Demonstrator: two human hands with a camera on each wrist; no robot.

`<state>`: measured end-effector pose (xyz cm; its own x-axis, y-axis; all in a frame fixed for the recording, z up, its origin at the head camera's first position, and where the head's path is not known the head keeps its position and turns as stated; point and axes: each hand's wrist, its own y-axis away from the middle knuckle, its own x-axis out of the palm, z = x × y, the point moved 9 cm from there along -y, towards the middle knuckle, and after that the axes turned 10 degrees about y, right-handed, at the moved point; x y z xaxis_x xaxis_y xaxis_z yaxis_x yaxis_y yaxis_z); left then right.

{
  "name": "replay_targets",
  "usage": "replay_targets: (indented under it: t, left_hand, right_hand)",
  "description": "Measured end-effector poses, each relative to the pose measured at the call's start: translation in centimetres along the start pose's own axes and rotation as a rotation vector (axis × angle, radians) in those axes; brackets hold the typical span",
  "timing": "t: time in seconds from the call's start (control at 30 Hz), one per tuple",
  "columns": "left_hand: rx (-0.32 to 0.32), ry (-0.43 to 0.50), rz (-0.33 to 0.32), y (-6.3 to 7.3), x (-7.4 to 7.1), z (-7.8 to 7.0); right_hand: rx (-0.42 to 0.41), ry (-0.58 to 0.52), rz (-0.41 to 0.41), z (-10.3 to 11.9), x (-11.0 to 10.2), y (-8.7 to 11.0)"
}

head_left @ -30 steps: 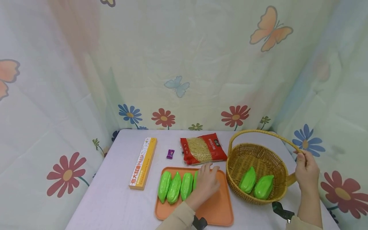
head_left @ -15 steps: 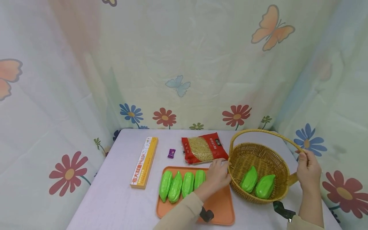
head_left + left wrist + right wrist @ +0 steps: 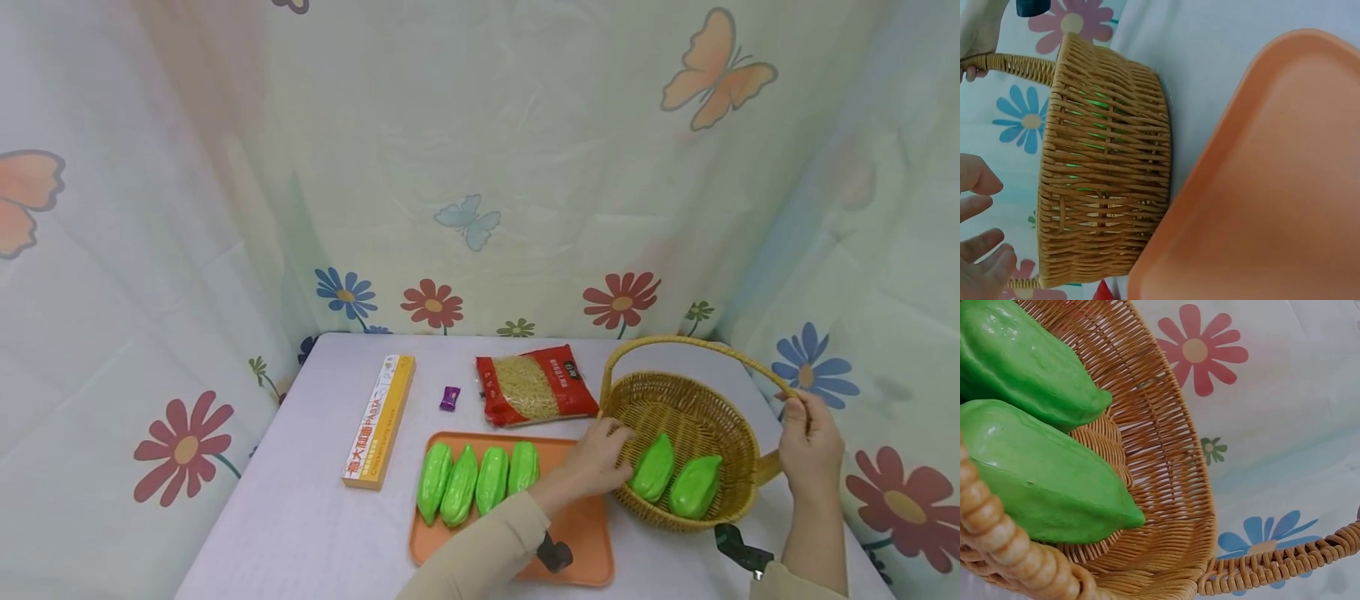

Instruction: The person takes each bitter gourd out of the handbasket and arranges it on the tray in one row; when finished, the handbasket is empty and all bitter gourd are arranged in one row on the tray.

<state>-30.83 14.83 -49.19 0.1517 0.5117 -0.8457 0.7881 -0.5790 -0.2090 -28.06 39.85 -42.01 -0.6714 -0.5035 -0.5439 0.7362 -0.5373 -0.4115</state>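
Note:
My right hand (image 3: 812,442) grips the handle (image 3: 697,343) of a round wicker basket (image 3: 675,396) at the right of the table. Inside the basket lie two glossy green ridged fruits (image 3: 654,468) with pointed tips, seen close in the right wrist view. Over the basket's left rim reaches my left hand (image 3: 596,458), holding nothing. In the left wrist view its loosely bent fingers (image 3: 982,178) are spread beside the woven wall. Several more of these green fruits stand side by side on the left half of an orange tray (image 3: 588,542), which is partly hidden by my left forearm.
Behind the tray lies a red bag of pasta (image 3: 528,386), close to the basket. Left of it are a small purple wrapped candy (image 3: 449,398) and a long yellow-and-white pasta box (image 3: 378,421). A floral curtain (image 3: 480,167) hangs around the white table.
My left hand has moved right, from above the tray to the basket's left rim, uncovering the rightmost fruit on the tray. My right hand stays on the handle.

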Motion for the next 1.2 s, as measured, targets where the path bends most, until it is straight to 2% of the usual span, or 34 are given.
replay_targets:
  t: [0.13,0.3,0.47,0.7,0.97,1.2]
  left_hand:
    - [-0.025,0.062,0.042,0.0,0.4,-0.1]
    - [-0.01,0.088,0.04,-0.3,0.7,-0.2]
    - [-0.023,0.125,0.081,-0.9,1.2,-0.4]
    - [-0.123,0.234,0.109,-1.7,2.2,-0.5]
    - [-0.185,0.257,0.129,-1.9,3.1,-0.8]
    - [-0.23,0.206,0.159,-2.4,4.2,-0.6]
  right_hand:
    - [0.008,-0.001,0.012,-0.1,0.1,0.0]
    - [-0.01,-0.008,0.007,0.2,-0.1,0.1]
    - [0.025,-0.003,0.051,-0.4,0.3,0.0]
    - [0.016,0.004,0.078,-0.3,0.6,-0.3]
    - [0.019,0.01,0.075,-0.5,0.1,-0.1]
    - [-0.002,-0.034,0.044,0.0,0.0,-0.1]
